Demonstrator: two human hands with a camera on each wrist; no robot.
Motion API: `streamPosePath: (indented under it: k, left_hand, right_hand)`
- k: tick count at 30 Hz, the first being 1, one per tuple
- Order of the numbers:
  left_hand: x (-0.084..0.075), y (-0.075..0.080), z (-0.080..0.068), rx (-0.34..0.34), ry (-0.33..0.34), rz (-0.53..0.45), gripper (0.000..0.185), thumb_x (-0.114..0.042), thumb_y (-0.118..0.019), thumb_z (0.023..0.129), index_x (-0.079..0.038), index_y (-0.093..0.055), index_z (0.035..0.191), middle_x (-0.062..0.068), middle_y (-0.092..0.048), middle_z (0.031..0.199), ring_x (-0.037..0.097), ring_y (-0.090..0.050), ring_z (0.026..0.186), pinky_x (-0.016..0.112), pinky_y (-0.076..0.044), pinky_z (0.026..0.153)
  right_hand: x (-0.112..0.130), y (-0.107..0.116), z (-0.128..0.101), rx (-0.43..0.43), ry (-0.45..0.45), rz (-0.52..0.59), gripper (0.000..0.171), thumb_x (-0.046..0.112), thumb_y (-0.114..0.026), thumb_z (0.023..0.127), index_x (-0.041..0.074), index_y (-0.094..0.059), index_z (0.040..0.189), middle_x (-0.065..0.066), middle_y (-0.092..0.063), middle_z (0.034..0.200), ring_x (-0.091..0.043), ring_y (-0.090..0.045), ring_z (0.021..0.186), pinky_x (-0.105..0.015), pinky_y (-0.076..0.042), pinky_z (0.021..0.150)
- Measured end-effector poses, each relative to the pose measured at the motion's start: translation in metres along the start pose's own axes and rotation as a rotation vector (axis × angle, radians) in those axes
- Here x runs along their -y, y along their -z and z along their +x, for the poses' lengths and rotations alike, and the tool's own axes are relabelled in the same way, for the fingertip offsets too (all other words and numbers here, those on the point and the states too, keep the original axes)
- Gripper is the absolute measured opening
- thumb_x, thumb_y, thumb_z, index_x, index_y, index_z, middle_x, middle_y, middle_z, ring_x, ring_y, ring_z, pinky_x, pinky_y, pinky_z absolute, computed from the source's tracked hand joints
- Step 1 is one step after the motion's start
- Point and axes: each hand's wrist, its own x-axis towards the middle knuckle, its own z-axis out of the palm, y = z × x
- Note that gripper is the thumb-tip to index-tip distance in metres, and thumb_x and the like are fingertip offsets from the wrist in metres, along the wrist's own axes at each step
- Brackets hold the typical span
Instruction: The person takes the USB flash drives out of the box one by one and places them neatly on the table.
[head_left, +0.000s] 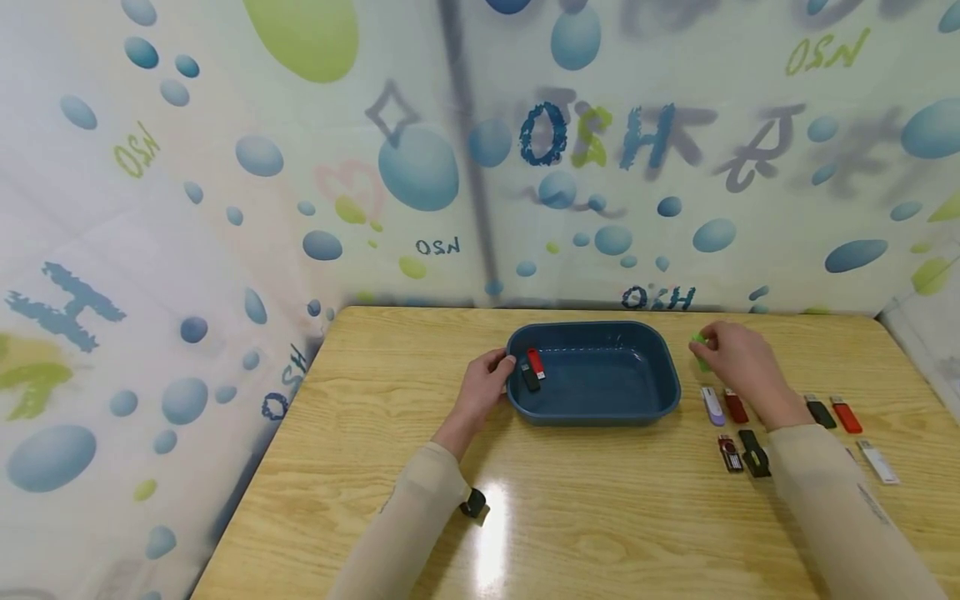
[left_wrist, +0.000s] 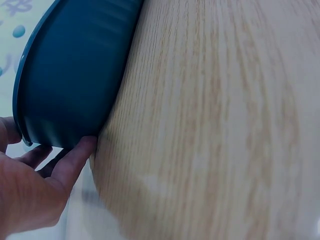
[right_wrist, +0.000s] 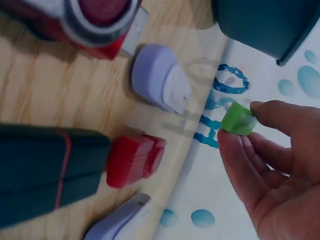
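Observation:
A dark blue tray (head_left: pixel 600 414) sits mid-table with a red flash drive (head_left: pixel 535 362) and a black one (head_left: pixel 529 377) lying at its left end. My left hand (head_left: pixel 504 367) grips the tray's left rim; the left wrist view shows the thumb over the rim and the fingers (left_wrist: pixel 72 162) under the tray wall (left_wrist: pixel 70 75). Just right of the tray, my right hand (head_left: pixel 708 346) is raised a little above the table. It pinches a small green flash drive (right_wrist: pixel 239 119) between thumb and fingertips.
Several flash drives lie in loose rows on the table's right side: a lilac one (head_left: pixel 712 406), red ones (head_left: pixel 736 406), black ones (head_left: pixel 753 452) and a white one (head_left: pixel 877 461). A bubble-patterned curtain encloses the wooden table (head_left: pixel 600 517).

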Motion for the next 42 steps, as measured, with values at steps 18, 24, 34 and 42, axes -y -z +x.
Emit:
streamPosePath:
  k: [18, 24, 34, 42]
  left_hand:
    - [-0.003, 0.0, 0.0, 0.021, 0.001, -0.013, 0.046, -0.018, -0.049, 0.111, 0.006, -0.047, 0.15, 0.027, -0.051, 0.147, 0.041, -0.054, 0.13, 0.057, -0.054, 0.1]
    - [-0.027, -0.002, -0.017, 0.034, 0.006, -0.01, 0.045, -0.013, -0.048, 0.11, 0.01, -0.047, 0.149, 0.03, -0.051, 0.146, 0.044, -0.053, 0.131, 0.057, -0.052, 0.102]
    - [-0.031, -0.003, -0.022, 0.026, -0.002, -0.008, 0.044, -0.013, -0.048, 0.11, 0.01, -0.048, 0.148, 0.03, -0.051, 0.146, 0.043, -0.053, 0.13, 0.056, -0.053, 0.101]
    - [-0.002, -0.001, 0.0, -0.002, -0.002, 0.02, 0.046, -0.02, -0.049, 0.111, 0.005, -0.049, 0.15, 0.025, -0.053, 0.146, 0.039, -0.054, 0.128, 0.055, -0.055, 0.099]
  right_hand:
    - [0.001, -0.009, 0.014, 0.147, -0.085, -0.107, 0.034, 0.018, -0.063, 0.101, 0.004, -0.053, 0.071, -0.003, -0.041, 0.064, -0.022, -0.043, 0.062, -0.034, -0.034, 0.058]
    - [0.002, -0.009, 0.012, 0.15, -0.082, -0.099, 0.036, 0.017, -0.063, 0.1, 0.006, -0.052, 0.067, -0.003, -0.042, 0.063, -0.021, -0.044, 0.059, -0.032, -0.034, 0.055]
    - [0.002, -0.011, 0.012, 0.148, -0.101, -0.123, 0.04, 0.018, -0.064, 0.1, 0.006, -0.05, 0.064, -0.004, -0.042, 0.062, -0.022, -0.047, 0.057, -0.03, -0.036, 0.053]
    - [0.0, -0.004, 0.01, 0.11, -0.072, -0.112, 0.038, 0.02, -0.059, 0.102, -0.017, -0.064, 0.093, -0.03, -0.066, 0.086, -0.036, -0.061, 0.071, -0.051, -0.054, 0.067]
